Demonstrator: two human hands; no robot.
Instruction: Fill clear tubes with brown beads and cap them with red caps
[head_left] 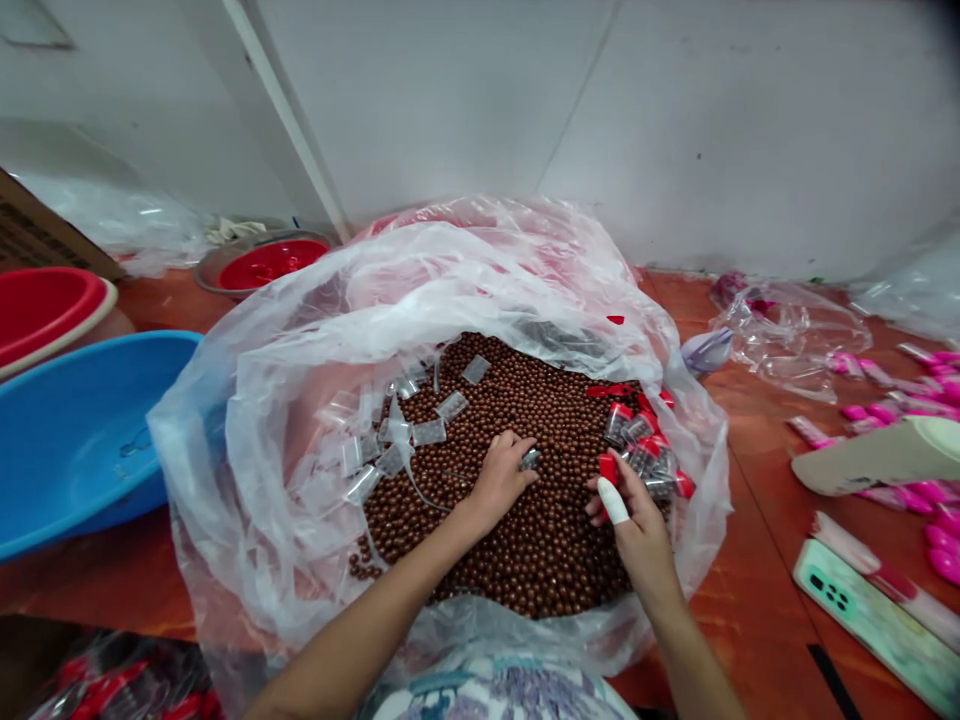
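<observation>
My left hand (pixel 501 484) is closed around a small clear container (pixel 529 459), over a heap of brown chocolate balls (pixel 555 540) in a clear plastic bag (pixel 262 350). To its right, my right hand (pixel 634 505) pinches a red cap (pixel 607 468); a white cover wraps one of its digits. Just beyond that hand, several clear containers with red caps (pixel 637 440) lie on the balls, some looking filled. Several empty clear containers (pixel 430 432) are scattered on the left part of the heap.
A blue basin (pixel 90 430) and a red basin (pixel 45 310) stand at left, with another red bowl (pixel 270 262) behind. At right on the orange table (pixel 757 540) are a phone (pixel 877 610), a beige cup (pixel 862 465) and several pink-capped tubes (pixel 892 410).
</observation>
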